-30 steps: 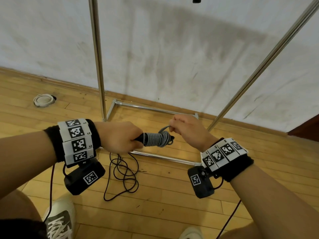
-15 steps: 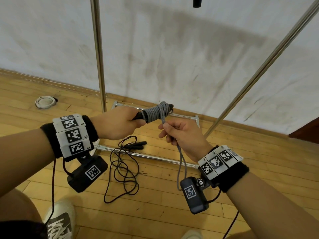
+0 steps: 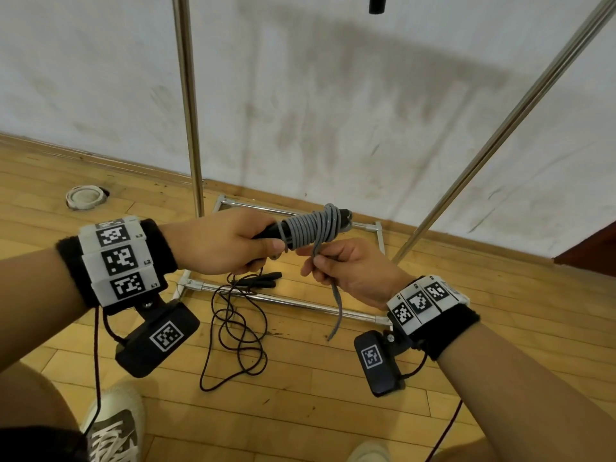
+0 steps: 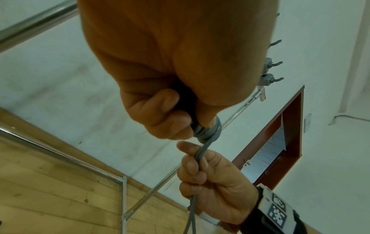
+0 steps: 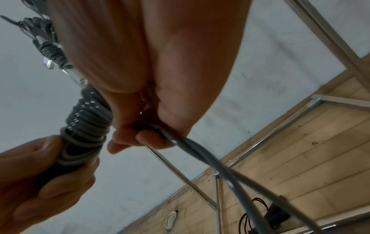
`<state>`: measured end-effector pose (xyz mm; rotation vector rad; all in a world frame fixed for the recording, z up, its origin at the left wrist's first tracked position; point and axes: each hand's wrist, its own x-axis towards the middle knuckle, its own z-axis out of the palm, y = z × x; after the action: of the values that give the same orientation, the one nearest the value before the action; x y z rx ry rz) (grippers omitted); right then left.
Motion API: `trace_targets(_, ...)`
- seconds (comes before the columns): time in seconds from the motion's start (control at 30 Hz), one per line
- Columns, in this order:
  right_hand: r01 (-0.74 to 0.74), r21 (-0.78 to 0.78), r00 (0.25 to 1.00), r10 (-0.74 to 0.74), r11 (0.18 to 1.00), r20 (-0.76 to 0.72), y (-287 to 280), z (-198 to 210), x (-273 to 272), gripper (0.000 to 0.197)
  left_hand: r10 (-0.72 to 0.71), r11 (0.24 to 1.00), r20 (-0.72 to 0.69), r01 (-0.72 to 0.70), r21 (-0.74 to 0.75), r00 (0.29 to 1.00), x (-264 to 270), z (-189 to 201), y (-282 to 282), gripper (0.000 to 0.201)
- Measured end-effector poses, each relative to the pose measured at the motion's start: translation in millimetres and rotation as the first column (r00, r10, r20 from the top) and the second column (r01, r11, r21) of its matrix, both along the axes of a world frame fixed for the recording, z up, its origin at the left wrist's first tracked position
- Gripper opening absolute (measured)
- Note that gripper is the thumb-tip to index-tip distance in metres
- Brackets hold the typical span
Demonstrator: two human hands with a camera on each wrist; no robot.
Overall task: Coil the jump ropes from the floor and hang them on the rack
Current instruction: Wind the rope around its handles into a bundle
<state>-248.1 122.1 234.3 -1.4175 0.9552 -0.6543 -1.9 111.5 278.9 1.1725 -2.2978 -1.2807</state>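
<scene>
My left hand (image 3: 230, 243) grips the black handles of a grey jump rope (image 3: 311, 228), whose cord is wound in tight turns round them. Just below the coil, my right hand (image 3: 336, 266) pinches the doubled loose end of the grey cord (image 3: 335, 311), which hangs down past my wrist. In the left wrist view the cord (image 4: 202, 152) runs from the coil into my right fist. A black jump rope (image 3: 240, 325) lies loose and tangled on the wooden floor below my hands, its handles (image 3: 263, 280) by the rack's base bar. The rack's steel uprights (image 3: 188, 105) rise in front of me.
The rack's base frame (image 3: 283, 300) lies on the floor under my hands, against a white wall. Hooks (image 4: 270, 79) sit on the rack's top bar. A white ring (image 3: 85, 196) lies on the floor at the left. My shoes (image 3: 113, 428) show at the bottom.
The right hand came off the top of the coil and dropped below it, pulling the loose grey end down. Both hands rose a little toward the rack.
</scene>
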Motion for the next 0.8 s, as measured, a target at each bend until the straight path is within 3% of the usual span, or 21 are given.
trace_targets(0.07, 0.034, -0.006, 0.998, -0.035, 0.999, -0.046, 0, -2, -3, 0.016, -0.036, 0.999, 0.011, 0.036, 0.012, 0.999, 0, 2, 2, 0.015)
trace_targets(0.17, 0.074, -0.077, 0.979, -0.087, 0.994, -0.182, -1, -7, -8, 0.021, -0.08, 0.996, 0.054, 0.079, 0.028, 0.995, 0, 4, 3, 0.018)
trace_targets(0.27, -0.018, -0.184, 0.942, -0.045, 0.983, -0.333, -3, -10, -10, 0.013, -0.14, 0.989, 0.117, 0.134, 0.057, 0.983, -1, 3, 6, 0.02)
trace_targets(0.4, -0.177, -0.265, 0.828, -0.002, 0.948, -0.561, -7, -10, -16, 0.031, -0.204, 0.978, 0.207, 0.189, 0.093, 0.957, -3, -1, 10, 0.021)
trace_targets(0.5, -0.274, -0.309, 0.798, 0.035, 0.911, -0.602, -8, -11, -17, 0.037, -0.236, 0.971, 0.257, 0.218, 0.095, 0.937, -5, -2, 10, 0.02)
trace_targets(0.63, -0.282, -0.38, 0.693, -0.087, 0.881, -0.716, -14, -16, -14, 0.01, -0.292, 0.956, 0.327, 0.266, 0.12, 0.899, -8, -6, 11, 0.02)
trace_targets(0.8, -0.282, -0.355, 0.679, -0.075, 0.891, -0.73, -19, -12, -14, 0.025, -0.325, 0.943, 0.457, 0.319, 0.093, 0.828, -15, -17, 11, 0.023)
